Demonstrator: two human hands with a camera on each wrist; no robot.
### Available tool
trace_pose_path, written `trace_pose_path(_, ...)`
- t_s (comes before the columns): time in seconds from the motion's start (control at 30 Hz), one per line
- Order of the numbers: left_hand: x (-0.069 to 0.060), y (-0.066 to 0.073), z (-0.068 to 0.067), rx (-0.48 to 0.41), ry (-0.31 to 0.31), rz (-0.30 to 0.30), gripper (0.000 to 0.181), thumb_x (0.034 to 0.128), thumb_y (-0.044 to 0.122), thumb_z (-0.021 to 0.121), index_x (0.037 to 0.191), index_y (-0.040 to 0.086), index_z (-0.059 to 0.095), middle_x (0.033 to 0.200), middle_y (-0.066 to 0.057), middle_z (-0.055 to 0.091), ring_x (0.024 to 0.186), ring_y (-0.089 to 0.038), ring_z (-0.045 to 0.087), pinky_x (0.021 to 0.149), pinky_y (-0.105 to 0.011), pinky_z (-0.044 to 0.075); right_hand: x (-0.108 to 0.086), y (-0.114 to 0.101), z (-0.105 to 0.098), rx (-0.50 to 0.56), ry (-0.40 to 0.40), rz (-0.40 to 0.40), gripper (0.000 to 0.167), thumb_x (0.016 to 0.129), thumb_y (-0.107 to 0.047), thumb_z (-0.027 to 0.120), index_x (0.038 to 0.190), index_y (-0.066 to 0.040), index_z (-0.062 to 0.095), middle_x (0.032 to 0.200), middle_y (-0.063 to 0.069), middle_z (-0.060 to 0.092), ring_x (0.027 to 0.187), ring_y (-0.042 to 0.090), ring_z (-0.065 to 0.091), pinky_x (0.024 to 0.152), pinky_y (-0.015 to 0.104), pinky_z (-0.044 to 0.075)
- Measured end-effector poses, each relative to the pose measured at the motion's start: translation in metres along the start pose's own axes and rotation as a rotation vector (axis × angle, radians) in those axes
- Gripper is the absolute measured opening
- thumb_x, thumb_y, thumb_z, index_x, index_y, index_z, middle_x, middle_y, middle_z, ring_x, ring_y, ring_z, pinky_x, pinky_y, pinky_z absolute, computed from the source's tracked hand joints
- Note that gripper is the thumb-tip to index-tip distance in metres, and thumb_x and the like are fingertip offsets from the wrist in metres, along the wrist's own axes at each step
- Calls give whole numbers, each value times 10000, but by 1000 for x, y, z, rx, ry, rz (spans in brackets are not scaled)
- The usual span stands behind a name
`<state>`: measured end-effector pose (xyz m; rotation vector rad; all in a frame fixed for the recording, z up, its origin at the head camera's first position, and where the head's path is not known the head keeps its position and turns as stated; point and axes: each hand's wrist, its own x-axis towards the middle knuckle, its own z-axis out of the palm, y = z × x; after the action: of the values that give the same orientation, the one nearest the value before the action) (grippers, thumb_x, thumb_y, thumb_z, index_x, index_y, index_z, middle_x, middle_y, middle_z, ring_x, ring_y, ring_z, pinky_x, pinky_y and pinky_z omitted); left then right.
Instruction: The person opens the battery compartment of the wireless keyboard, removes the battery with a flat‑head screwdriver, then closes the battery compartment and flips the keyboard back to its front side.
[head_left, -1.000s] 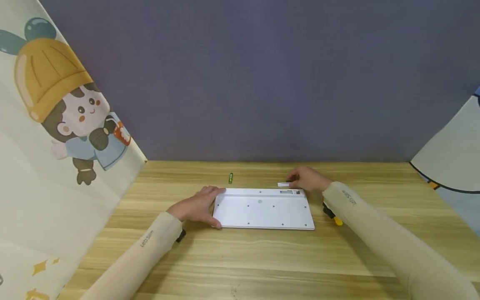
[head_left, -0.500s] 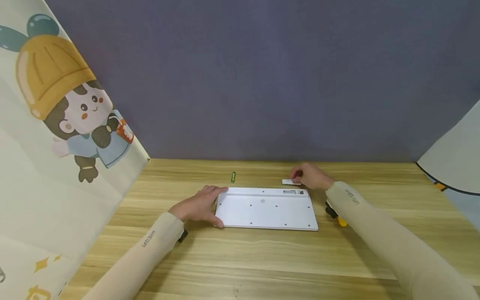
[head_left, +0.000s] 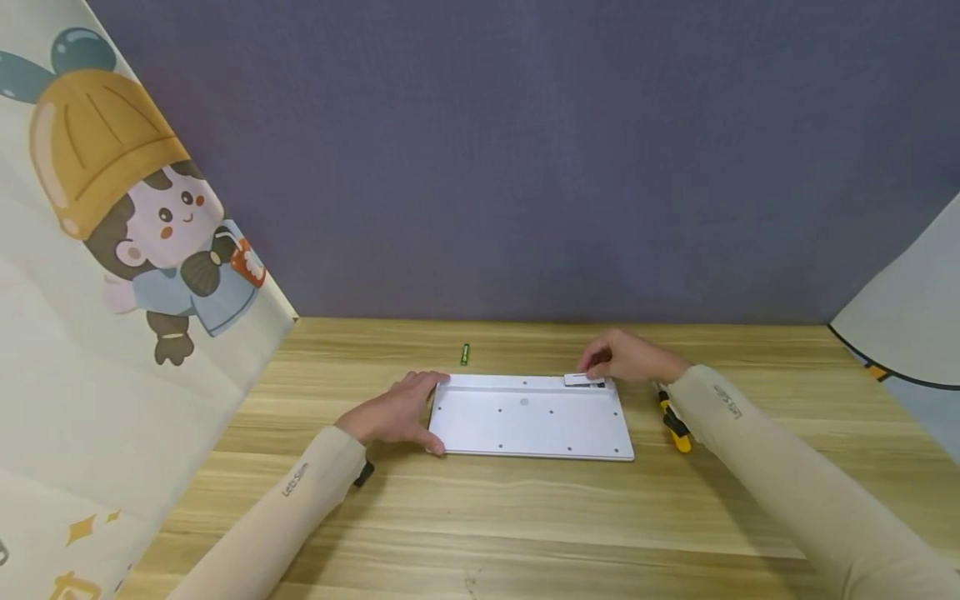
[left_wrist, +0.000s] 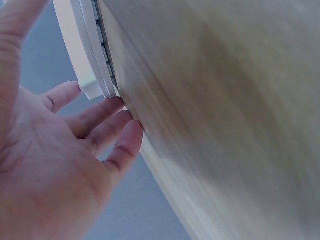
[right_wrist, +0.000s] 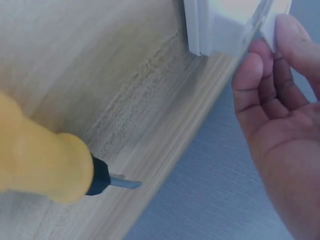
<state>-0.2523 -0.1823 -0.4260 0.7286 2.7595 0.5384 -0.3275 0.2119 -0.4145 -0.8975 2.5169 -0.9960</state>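
A white keyboard (head_left: 525,429) lies face down on the wooden table, a row of key edges showing in the left wrist view. My left hand (head_left: 397,410) holds its left end, thumb at the near corner and fingers at the far one. My right hand (head_left: 626,354) pinches a small white battery cover (head_left: 579,380) between thumb and fingers. The cover is over the slot at the keyboard's far right, hiding most of it. I cannot tell whether it touches the keyboard. Behind the keyboard lies a small green battery (head_left: 465,354).
A yellow and black screwdriver (head_left: 678,433) lies right of the keyboard, partly under the right forearm; its metal tip shows in the right wrist view. A grey-blue panel (head_left: 480,208) closes off the table's far edge. A printed cartoon cloth (head_left: 97,375) stands on the left.
My right hand has lifted the white cover from the table behind the keyboard and brought it toward me, over the slot. The left hand stays on the keyboard.
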Motion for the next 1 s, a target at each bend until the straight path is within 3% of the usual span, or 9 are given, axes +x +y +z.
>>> trace_pose_path(0.67, -4, 3, 0, -2, 6, -20, 1132, 518, 510, 872, 1428, 103, 335, 1418, -67, 395, 1258, -215, 352, 1040, -416, 300, -6, -9, 7, -61, 4, 27, 102, 824, -29, 714, 888, -100, 747, 853, -22, 668, 773, 152, 582, 672, 291, 500)
trace_pose_path(1.0, -11, 1, -1, 16, -16, -7, 1131, 528, 521, 862, 1430, 94, 330, 1421, -75, 395, 1281, -228, 338, 1076, -498, 225, -19, -26, 22, -120, 70, 58, 125, 803, -16, 731, 899, -92, 758, 871, -19, 655, 787, 138, 576, 675, 278, 499)
